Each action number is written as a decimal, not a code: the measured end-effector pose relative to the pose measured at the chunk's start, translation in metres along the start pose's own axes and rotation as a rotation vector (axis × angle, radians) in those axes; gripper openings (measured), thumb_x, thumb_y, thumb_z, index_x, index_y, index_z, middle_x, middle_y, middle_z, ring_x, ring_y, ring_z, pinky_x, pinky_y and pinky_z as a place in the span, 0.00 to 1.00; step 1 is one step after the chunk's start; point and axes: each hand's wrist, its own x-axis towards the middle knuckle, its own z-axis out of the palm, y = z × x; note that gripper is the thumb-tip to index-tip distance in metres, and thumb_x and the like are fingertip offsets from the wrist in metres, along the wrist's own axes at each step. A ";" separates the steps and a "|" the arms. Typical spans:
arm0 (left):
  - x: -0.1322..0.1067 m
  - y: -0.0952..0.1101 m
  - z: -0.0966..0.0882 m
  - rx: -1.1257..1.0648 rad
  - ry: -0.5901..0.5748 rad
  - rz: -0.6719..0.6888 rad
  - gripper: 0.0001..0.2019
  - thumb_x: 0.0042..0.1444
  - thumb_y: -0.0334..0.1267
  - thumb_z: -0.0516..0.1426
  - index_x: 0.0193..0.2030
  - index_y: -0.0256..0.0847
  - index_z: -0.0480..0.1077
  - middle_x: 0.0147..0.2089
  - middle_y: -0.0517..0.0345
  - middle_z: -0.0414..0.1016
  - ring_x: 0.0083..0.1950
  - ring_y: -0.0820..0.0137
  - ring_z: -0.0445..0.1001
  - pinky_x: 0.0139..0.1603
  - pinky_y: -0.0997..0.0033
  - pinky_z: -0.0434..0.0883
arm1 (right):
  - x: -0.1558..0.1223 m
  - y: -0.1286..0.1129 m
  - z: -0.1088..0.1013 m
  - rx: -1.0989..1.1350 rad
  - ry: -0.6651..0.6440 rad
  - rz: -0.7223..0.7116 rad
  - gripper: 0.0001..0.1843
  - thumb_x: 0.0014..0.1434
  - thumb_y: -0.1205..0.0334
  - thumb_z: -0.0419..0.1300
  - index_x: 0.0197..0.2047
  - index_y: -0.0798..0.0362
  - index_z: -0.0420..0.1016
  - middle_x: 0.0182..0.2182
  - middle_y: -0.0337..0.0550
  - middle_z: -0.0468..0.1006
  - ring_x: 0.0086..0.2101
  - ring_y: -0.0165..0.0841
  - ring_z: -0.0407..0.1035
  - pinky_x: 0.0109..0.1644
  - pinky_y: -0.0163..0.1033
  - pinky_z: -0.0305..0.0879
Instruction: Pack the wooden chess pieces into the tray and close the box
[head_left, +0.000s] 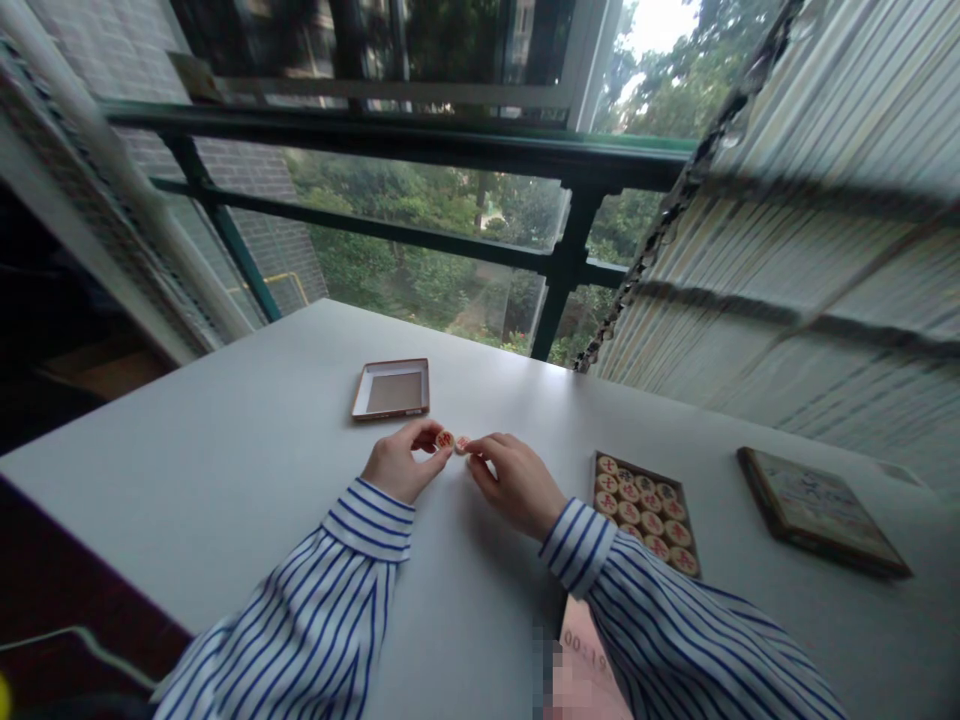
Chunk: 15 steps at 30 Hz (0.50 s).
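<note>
My left hand (pixel 405 462) pinches a round Chinese chess piece (pixel 445 440) with a red character between thumb and fingers. Right beside it is a second Chinese chess piece (pixel 462 444), also marked in red, at the fingertips of my right hand (pixel 517 482). The fingers of that hand are closed on it. Both pieces are close together above or on the white table; I cannot tell whether they touch. Part of a pale edge shows under my right fingertips, too small to make out.
A shallow box (pixel 427 388) lies behind my left hand. Right of my right hand is a tray (pixel 694 545) of Chinese chess pieces in rows, partly covered by my sleeve. A flat patterned box (pixel 821 510) lies farther right. A pink phone screen (pixel 589 670) shows at the front. The white table (pixel 247 470) reaches the window railing.
</note>
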 end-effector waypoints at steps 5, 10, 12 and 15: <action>0.000 0.005 0.003 -0.168 -0.005 -0.090 0.11 0.42 0.39 0.59 0.33 0.37 0.66 0.29 0.57 0.74 0.30 0.71 0.74 0.32 0.71 0.72 | 0.000 0.000 -0.003 0.009 0.030 0.004 0.10 0.57 0.66 0.51 0.41 0.53 0.71 0.36 0.44 0.74 0.36 0.31 0.66 0.41 0.35 0.59; 0.000 0.005 0.007 -0.268 -0.019 -0.144 0.13 0.41 0.39 0.59 0.34 0.36 0.65 0.28 0.56 0.75 0.29 0.70 0.74 0.32 0.69 0.72 | 0.001 0.001 -0.006 0.025 0.057 0.012 0.09 0.57 0.66 0.51 0.39 0.53 0.71 0.35 0.44 0.74 0.36 0.30 0.66 0.40 0.35 0.59; 0.000 0.005 0.008 -0.289 -0.023 -0.163 0.14 0.41 0.40 0.59 0.35 0.37 0.64 0.27 0.56 0.75 0.29 0.70 0.74 0.32 0.69 0.72 | 0.002 0.003 -0.008 0.031 0.074 0.023 0.10 0.57 0.66 0.51 0.39 0.54 0.71 0.34 0.44 0.74 0.36 0.30 0.66 0.40 0.36 0.60; 0.001 0.006 0.007 -0.296 -0.039 -0.176 0.16 0.40 0.41 0.60 0.36 0.37 0.65 0.26 0.57 0.75 0.28 0.70 0.73 0.32 0.68 0.72 | 0.003 0.004 -0.013 0.050 0.114 0.033 0.10 0.57 0.66 0.51 0.40 0.54 0.72 0.34 0.44 0.74 0.36 0.30 0.67 0.41 0.36 0.60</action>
